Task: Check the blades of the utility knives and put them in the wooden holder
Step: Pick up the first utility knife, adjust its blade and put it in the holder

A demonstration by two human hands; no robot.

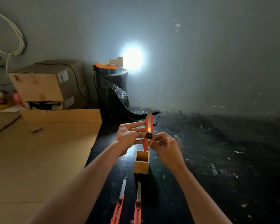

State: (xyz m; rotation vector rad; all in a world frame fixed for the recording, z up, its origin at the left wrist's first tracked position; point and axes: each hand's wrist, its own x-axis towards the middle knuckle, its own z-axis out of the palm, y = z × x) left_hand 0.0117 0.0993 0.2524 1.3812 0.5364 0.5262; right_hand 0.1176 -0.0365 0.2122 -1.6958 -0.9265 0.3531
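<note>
Near the middle of the frame, both hands hold one orange utility knife (148, 131) upright above the dark floor. Its steel blade (149, 114) is pushed out and points up toward the grey wall. The left hand (129, 138) steadies the knife from the left, fingers stretched along the orange body, touching it. The right hand (164, 145) comes in from the right, its thumb and forefinger pinched at the black round knob (149, 135) on the knife's face, the other fingers curled in.

Just below the knife's lower end stands the wooden holder (142, 162), a small square open-topped box on the black floor covering (217, 159). Its inside looks empty as far as can be seen. The knife's tail hangs just over the holder's right rim; whether they touch, I cannot tell.

At the lower centre of the frame two more orange utility knives lie on the floor side by side, the left one (119, 206) and the right one (138, 206), each with its blade out and pointing toward the holder.

A flattened cardboard sheet (39, 151) fills the left of the frame, with stacked cardboard boxes (47, 84) behind it in the upper left. Beside them stands a dark roll of textured matting (111, 88), and a bright lamp (132, 58) glares off the wall just above it. White cables (14, 38) loop in the far upper left corner.
</note>
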